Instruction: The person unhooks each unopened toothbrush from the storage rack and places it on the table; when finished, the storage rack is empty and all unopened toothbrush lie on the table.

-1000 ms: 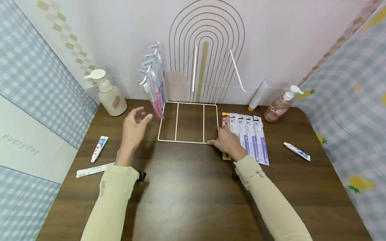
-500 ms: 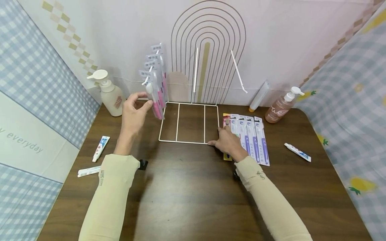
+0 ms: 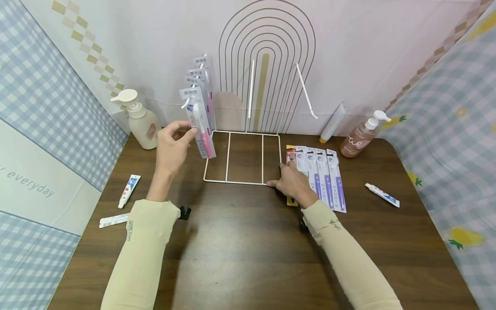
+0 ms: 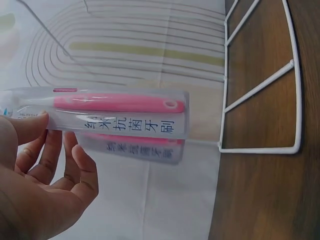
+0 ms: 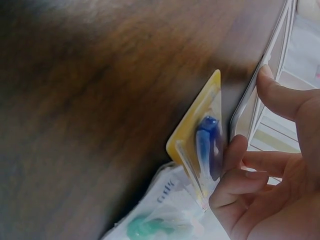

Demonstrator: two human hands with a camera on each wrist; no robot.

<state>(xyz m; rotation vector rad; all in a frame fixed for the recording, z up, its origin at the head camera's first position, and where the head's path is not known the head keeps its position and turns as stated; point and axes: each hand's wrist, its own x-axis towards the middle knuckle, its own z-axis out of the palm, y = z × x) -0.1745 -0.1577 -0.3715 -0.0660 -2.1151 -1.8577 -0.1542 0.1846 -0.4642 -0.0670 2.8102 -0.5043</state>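
Note:
My left hand [image 3: 174, 144] pinches the edge of the front packaged toothbrush [image 3: 202, 129], which has a pink handle and hangs on the left hook of a white wire display rack [image 3: 242, 183]. In the left wrist view, thumb and fingers grip this toothbrush pack [image 4: 120, 112], with another pack [image 4: 142, 147] close behind it. Several packs hang in a row on that hook. At the rack's front right corner my right hand [image 3: 292, 181] holds the base wire, thumb at the front rail and fingers by the side rail. The right wrist view shows this hand [image 5: 280, 165] against the wire.
Several purple-handled toothbrush packs [image 3: 328, 181] lie right of the rack, beside a yellow-backed pack [image 5: 197, 145]. Pump bottles [image 3: 143, 127] stand at both sides. Toothpaste tubes [image 3: 129, 191] [image 3: 381, 194] and a narrow white packet [image 3: 113, 220] lie on the table. A pale tube [image 3: 332, 123] leans against the back.
My left hand has moved up to the hanging packs and taken hold of the front toothbrush pack, which has turned its face forward. My right hand has stayed at the rack corner.

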